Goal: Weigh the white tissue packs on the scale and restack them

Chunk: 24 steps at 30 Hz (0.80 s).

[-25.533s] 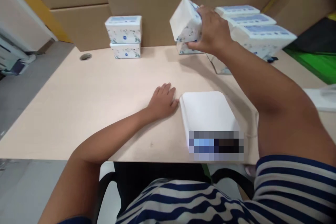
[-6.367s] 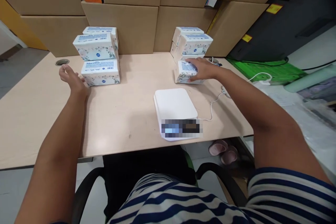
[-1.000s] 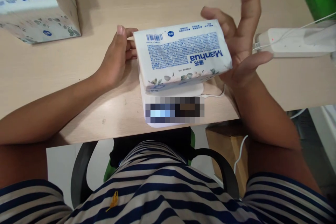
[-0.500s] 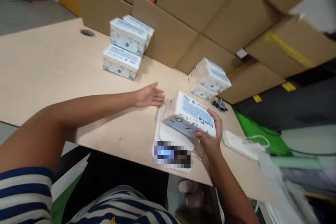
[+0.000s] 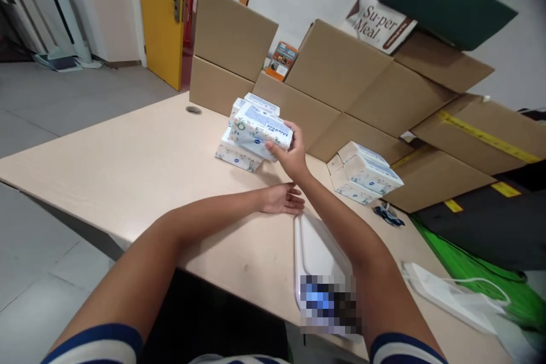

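Note:
My right hand (image 5: 292,151) grips the right end of a white tissue pack (image 5: 261,129) with blue lettering, thumb in front and fingers behind. That pack is held in front of a stack of similar tissue packs (image 5: 236,154) at the back of the table; whether it touches them I cannot tell. My left hand (image 5: 282,199) rests on its side on the table, fingers stretched and nothing in it. Just beyond its fingertips lies a flat white scale-like device (image 5: 318,244), its display blurred out and its right side partly behind my right forearm.
A second stack of tissue packs (image 5: 362,173) stands to the right, near a small dark bundle (image 5: 388,215). Cardboard boxes (image 5: 315,111) line the table's back edge. A white power strip (image 5: 447,296) with a cable lies at right. A cable hole (image 5: 193,110) sits at the far left.
My right hand has carried the tissue pack from above the white device leftward and away to the left stack. My left hand stays open on the table. The view has shifted up and left.

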Each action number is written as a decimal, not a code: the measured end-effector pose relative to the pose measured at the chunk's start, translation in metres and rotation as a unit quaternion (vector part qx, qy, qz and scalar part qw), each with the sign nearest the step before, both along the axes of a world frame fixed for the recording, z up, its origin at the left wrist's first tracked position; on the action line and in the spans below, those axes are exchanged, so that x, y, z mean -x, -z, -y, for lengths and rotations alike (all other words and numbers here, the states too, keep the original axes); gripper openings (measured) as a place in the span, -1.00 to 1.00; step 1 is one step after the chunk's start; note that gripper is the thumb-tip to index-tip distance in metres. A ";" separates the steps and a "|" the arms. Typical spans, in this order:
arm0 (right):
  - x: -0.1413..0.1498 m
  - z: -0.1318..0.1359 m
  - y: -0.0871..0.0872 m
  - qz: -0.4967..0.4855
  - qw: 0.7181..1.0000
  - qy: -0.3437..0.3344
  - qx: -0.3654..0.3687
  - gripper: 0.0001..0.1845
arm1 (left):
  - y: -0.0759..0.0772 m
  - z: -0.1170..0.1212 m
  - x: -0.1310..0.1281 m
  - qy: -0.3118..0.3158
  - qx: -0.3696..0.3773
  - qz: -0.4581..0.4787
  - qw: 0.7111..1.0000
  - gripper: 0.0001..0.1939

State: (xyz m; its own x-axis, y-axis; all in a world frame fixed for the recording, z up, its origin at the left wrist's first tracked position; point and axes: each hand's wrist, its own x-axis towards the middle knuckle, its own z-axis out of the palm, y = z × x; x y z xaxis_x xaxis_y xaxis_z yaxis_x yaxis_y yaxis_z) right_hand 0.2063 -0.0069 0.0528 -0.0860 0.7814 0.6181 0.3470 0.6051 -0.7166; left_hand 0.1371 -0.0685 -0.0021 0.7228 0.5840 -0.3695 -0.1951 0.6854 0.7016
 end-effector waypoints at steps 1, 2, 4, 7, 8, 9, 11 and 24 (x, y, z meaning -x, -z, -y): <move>0.006 -0.007 0.006 0.005 1.000 0.000 0.010 0.17 | -0.001 0.000 0.001 0.004 -0.004 0.001 1.000 -0.68; 0.010 -0.013 0.012 0.017 1.000 0.006 0.016 0.17 | -0.001 0.000 0.002 0.009 -0.007 0.003 1.000 -0.70; 0.011 -0.020 0.020 0.047 0.999 0.023 0.017 0.14 | -0.002 0.000 0.003 0.022 -0.007 0.010 1.000 -0.68; 0.004 -0.023 0.024 0.070 0.996 0.045 0.007 0.06 | 0.000 -0.002 0.003 0.035 0.003 0.014 0.999 -0.67; 0.002 -0.023 0.024 0.082 0.995 0.055 0.004 0.03 | 0.001 -0.002 0.002 0.037 0.007 0.014 0.999 -0.68; -0.001 -0.023 0.023 0.101 0.993 0.066 0.000 0.02 | 0.003 -0.003 0.001 0.038 0.011 0.013 0.999 -0.69; -0.004 -0.022 0.020 0.147 0.985 0.086 -0.006 0.01 | 0.006 -0.003 0.000 0.039 0.017 0.013 0.999 -0.70; -0.106 -0.006 -0.062 0.401 0.870 0.265 -0.109 -0.29 | 0.005 -0.003 0.013 0.020 0.029 0.053 0.998 -0.90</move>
